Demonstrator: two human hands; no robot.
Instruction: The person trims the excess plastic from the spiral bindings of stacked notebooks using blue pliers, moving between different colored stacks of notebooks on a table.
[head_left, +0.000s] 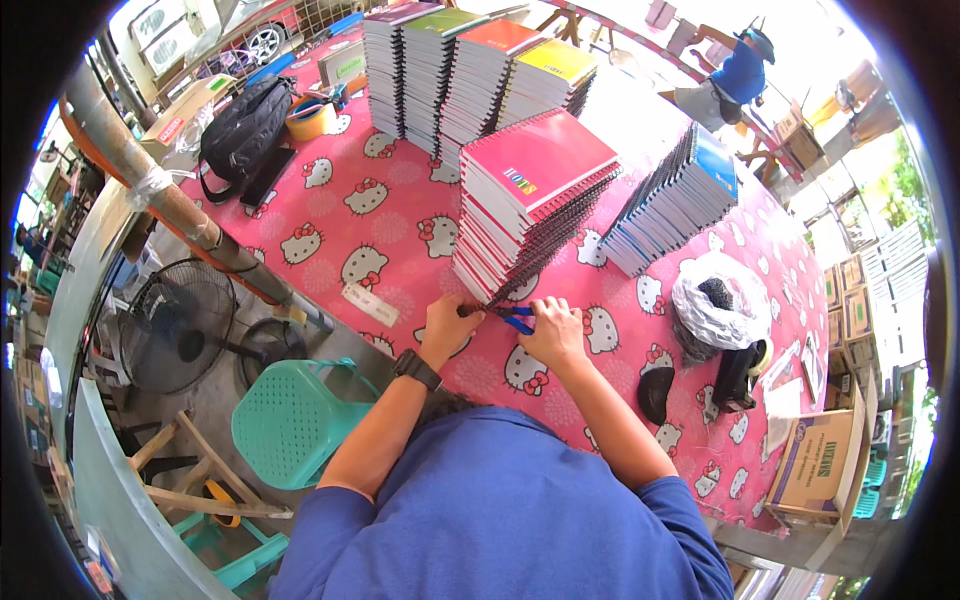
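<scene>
A tall stack of red spiral-bound notebooks (545, 165) with black coils stands on the pink cloth in front of me. At its lowest near corner, my left hand (450, 328) is closed, fingertips pinched by the coil ends; what they hold is too small to make out. My right hand (555, 332) grips blue-handled pliers (518, 322), whose dark jaws point toward the left fingertips at that corner. A small white label strip (370, 304) lies left of my left hand.
Stacks of green notebooks (442, 24), yellow notebooks (556, 62) and blue notebooks (672, 205) stand around. A black bag (250, 130) and tape roll (312, 120) sit at left, a white plastic bag (722, 295) at right. A metal pole (200, 220), green stool (295, 425) and fan (180, 330) flank the table.
</scene>
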